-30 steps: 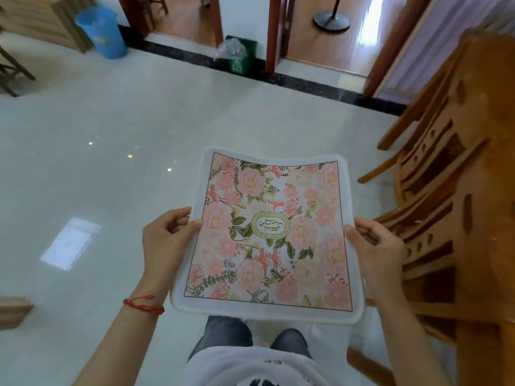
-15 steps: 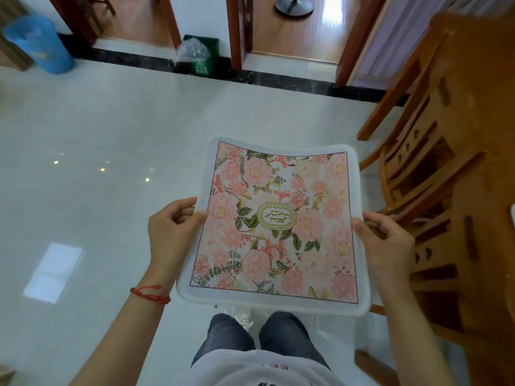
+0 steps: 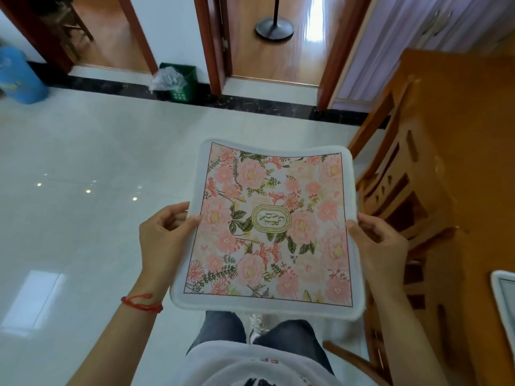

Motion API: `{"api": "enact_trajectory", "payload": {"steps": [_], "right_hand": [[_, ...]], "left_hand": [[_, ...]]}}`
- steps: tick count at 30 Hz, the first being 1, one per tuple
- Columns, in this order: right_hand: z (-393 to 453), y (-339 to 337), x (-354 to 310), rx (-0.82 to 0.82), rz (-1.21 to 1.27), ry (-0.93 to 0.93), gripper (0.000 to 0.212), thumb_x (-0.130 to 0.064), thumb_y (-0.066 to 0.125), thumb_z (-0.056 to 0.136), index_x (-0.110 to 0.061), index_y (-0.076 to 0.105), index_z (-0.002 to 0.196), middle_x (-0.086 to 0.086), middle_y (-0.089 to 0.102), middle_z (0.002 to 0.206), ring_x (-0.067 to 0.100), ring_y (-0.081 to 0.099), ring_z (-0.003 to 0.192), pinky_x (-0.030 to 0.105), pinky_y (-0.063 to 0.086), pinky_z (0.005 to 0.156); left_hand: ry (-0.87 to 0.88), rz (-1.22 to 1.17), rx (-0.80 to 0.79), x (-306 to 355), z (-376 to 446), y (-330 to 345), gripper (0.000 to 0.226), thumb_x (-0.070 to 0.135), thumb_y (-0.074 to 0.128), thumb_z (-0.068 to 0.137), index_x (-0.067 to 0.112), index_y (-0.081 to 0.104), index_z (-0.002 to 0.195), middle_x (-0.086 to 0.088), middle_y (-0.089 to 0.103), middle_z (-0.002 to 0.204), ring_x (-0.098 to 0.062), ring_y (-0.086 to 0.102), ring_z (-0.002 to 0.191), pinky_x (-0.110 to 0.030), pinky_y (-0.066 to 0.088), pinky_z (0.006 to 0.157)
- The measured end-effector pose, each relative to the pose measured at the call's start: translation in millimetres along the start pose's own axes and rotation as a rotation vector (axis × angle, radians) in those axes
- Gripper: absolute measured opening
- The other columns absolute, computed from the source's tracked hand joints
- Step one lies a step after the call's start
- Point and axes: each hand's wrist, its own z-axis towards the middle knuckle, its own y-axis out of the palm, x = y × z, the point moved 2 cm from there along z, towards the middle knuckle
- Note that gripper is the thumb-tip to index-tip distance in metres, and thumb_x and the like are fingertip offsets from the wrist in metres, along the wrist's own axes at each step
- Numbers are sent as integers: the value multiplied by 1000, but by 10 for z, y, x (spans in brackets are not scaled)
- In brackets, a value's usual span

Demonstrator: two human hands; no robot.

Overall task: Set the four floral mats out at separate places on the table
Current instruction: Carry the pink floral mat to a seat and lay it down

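A square floral mat (image 3: 270, 227) with pink flowers, a white border and a green oval label is held flat in front of me, above the floor. My left hand (image 3: 164, 235) grips its left edge, thumb on top. My right hand (image 3: 379, 240) grips the right edge the same way. Whether more mats lie beneath this one cannot be told. The orange wooden table (image 3: 479, 140) stands at the right. The white corner of another mat (image 3: 504, 293) shows on the table at the far right edge.
Wooden chairs (image 3: 395, 196) are pushed in along the table's left side, close to my right hand. A green bin (image 3: 179, 82) and a blue bin (image 3: 19, 79) stand by the far wall. White tiled floor (image 3: 83, 162) stretches to the left. Two doorways open ahead.
The view has swung to the right and towards the table. The mat stays held in both hands. The corner of another mat on the table has come into sight.
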Motion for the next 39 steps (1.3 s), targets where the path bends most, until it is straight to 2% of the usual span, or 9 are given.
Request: {"api": "enact_trajectory", "payload": {"steps": [3, 8, 15, 18, 20, 26, 29, 35, 39], "right_hand": [[296, 12, -16, 1, -7, 21, 16, -13, 64, 84, -15, 66, 100, -15, 61, 78, 2, 59, 72, 19, 49, 63], [815, 116, -20, 14, -27, 74, 22, -19, 65, 83, -13, 67, 105, -12, 65, 85, 12, 64, 81, 35, 55, 74], [1665, 376, -228, 59, 9, 69, 17, -15, 63, 84, -16, 66, 101, -9, 64, 84, 11, 63, 79, 26, 54, 66], [2049, 488, -360, 79, 28, 71, 14, -14, 63, 84, -18, 65, 97, -8, 64, 81, 9, 63, 75, 16, 52, 57], [2294, 557, -435, 106, 29, 67, 14, -13, 64, 84, -18, 66, 97, -9, 64, 80, 8, 62, 73, 19, 52, 59], [2895, 667, -562, 197, 31, 74, 13, -15, 65, 83, -21, 66, 94, -9, 65, 77, 3, 63, 64, 21, 55, 57], [3108, 630, -558, 242, 46, 73, 13, -13, 66, 82, -18, 69, 94, -11, 66, 71, 12, 65, 69, 27, 55, 62], [3549, 481, -532, 282, 59, 39, 17, -12, 66, 82, -25, 66, 92, -24, 67, 72, 12, 66, 70, 28, 57, 62], [3870, 301, -503, 311, 97, 62, 15, -10, 66, 82, -20, 67, 94, -13, 69, 71, 11, 67, 69, 30, 58, 62]], "left_hand": [[-1, 0, -14, 93, 221, 216, 22, 6, 70, 78, 7, 67, 100, 0, 66, 77, 3, 62, 58, -9, 50, 56], [-2, 3, -39, 238, 682, 558, 25, 9, 71, 77, 7, 68, 102, 0, 67, 79, 2, 63, 60, -11, 53, 58], [29, -21, -81, 542, 1562, 1097, 21, 8, 70, 78, 9, 66, 98, 3, 65, 75, 5, 61, 57, -8, 50, 55], [33, -33, -112, 708, 1990, 1346, 20, 6, 71, 77, 13, 66, 95, 14, 66, 59, 5, 60, 54, -6, 48, 53], [39, -31, -129, 820, 2270, 1496, 19, 7, 71, 77, 16, 65, 92, 17, 66, 58, 4, 60, 54, -7, 48, 53], [67, -15, -202, 1135, 2965, 1968, 20, 9, 72, 76, 18, 66, 93, 0, 67, 75, 0, 62, 56, -14, 54, 57], [77, -24, -242, 1261, 3154, 2216, 19, 8, 72, 76, 23, 66, 87, 6, 68, 69, 1, 62, 54, -13, 53, 54], [106, 4, -318, 1470, 3441, 2781, 16, 11, 71, 77, 21, 66, 90, 20, 67, 61, -1, 63, 54, -14, 53, 52], [132, -2, -351, 1644, 3528, 3181, 17, 11, 70, 78, 20, 66, 91, 19, 68, 61, -2, 64, 54, -15, 53, 50]]}}
